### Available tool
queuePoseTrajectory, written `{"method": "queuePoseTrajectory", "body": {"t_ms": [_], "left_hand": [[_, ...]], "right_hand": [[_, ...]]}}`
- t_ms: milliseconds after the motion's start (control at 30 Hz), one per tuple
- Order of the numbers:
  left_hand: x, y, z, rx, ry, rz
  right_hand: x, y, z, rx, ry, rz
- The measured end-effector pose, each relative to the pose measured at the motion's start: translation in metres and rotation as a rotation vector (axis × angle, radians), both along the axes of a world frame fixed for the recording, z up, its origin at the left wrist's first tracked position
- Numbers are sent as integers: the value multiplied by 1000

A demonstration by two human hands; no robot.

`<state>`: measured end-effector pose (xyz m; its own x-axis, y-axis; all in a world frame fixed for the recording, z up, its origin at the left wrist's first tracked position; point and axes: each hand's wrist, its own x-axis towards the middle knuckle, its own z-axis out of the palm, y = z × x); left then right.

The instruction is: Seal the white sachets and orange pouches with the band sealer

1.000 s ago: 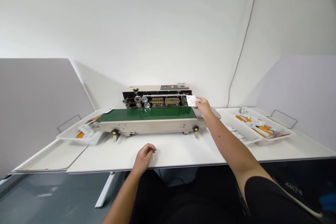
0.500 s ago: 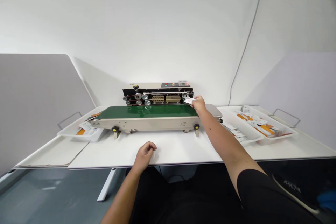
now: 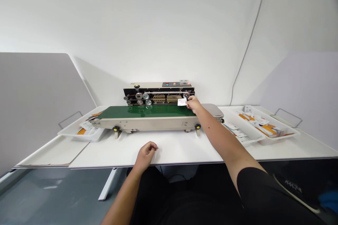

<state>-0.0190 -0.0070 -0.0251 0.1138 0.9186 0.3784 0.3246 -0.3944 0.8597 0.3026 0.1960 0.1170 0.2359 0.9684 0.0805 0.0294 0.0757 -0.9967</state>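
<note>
A small white packet (image 3: 182, 102) with printing on it is pinched by its right end in my right hand (image 3: 194, 104). It lies against the front of the band sealer (image 3: 158, 86), by the pulleys at its right end, above the green conveyor belt (image 3: 158, 111). My left hand (image 3: 146, 152) rests near the front of the white table (image 3: 174, 147), its fingers curled loosely with nothing seen in them. My right forearm crosses in front of the conveyor's right end.
To the right, two white bins hold packets: a nearer bin (image 3: 252, 142) and a farther bin (image 3: 286, 138), the latter with white and orange ones. Another bin (image 3: 97, 137) with packets stands below the conveyor's left end. Grey panels (image 3: 34, 105) flank the table.
My right hand has shifted left along the sealer with the packet, which now lies flatter and shows its printed face. My left hand stays put.
</note>
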Motion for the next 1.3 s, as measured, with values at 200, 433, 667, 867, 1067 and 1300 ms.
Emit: {"method": "queuePoseTrajectory", "body": {"t_ms": [200, 433, 667, 867, 1067, 1300], "left_hand": [[1, 0, 2, 9, 1, 9], [2, -1, 4, -3, -3, 4], [2, -3, 4, -11, -1, 7], [1, -2, 3, -12, 10, 10], [2, 0, 2, -13, 21, 14], [2, 0, 2, -9, 51, 26]], "right_hand": [[-25, -1, -4, 51, -43, 50], [-34, -6, -8, 183, -211, 42], [-28, -43, -12, 334, -365, -86], [42, -66, -20, 465, -591, -364], [150, -59, -21, 263, -836, -415], [197, -83, -57, 147, -991, -363]]}}
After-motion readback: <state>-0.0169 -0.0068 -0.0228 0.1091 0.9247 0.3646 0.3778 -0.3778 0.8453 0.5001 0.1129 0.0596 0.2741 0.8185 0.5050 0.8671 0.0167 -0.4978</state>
